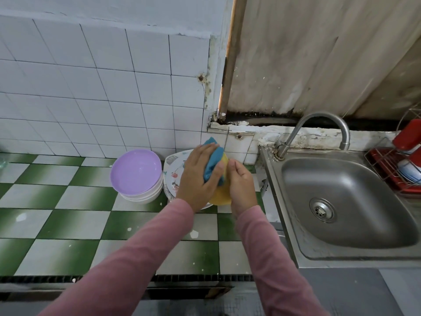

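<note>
My left hand [200,174] grips a blue cloth [213,163] and presses it against a yellow bowl [222,195]. My right hand [241,185] holds that bowl by its right side, tilted on edge above the counter. Much of the bowl is hidden between my two hands. Behind them, a white plate [174,169] with a flower pattern lies on the counter, partly covered by my left hand.
A lilac bowl [136,172] tops a stack of white bowls left of the plate. The green-and-white checked counter [75,215] stretches left and toward me. A steel sink [346,201] with a curved tap [323,124] lies right; a red dish rack [401,169] stands at its far right.
</note>
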Demonstrator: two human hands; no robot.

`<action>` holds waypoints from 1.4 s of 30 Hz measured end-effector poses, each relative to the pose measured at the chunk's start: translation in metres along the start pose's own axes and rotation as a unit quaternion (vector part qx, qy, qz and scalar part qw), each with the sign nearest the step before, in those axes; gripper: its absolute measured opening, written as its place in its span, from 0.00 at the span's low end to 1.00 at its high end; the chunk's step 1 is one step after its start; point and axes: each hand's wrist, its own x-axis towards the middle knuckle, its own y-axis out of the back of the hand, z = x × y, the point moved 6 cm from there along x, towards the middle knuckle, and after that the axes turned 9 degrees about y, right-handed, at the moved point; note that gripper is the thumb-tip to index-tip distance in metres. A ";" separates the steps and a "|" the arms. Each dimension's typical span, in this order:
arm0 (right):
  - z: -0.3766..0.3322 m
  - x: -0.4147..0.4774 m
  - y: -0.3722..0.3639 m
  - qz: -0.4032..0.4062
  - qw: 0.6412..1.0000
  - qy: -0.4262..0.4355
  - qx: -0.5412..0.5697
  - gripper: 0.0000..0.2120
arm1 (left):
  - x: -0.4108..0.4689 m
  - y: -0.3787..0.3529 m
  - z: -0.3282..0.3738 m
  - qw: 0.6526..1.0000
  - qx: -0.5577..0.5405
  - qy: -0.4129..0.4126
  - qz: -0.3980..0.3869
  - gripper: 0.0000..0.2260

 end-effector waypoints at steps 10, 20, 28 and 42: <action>-0.004 0.001 -0.002 -0.035 0.995 0.054 -0.075 0.18 | 0.006 0.003 -0.011 0.998 -0.047 0.032 -0.001 0.22; 0.016 -0.001 0.021 0.073 0.982 -0.065 0.163 0.12 | 0.015 0.004 -0.056 0.849 -0.284 0.445 0.016 0.11; 0.027 0.008 0.000 0.140 0.879 -0.097 0.446 0.16 | -0.014 -0.021 -0.056 0.906 -0.286 0.297 0.096 0.22; 0.022 -0.004 -0.010 0.015 0.979 -0.113 0.166 0.14 | 0.017 -0.002 -0.018 0.998 0.029 0.028 -0.044 0.19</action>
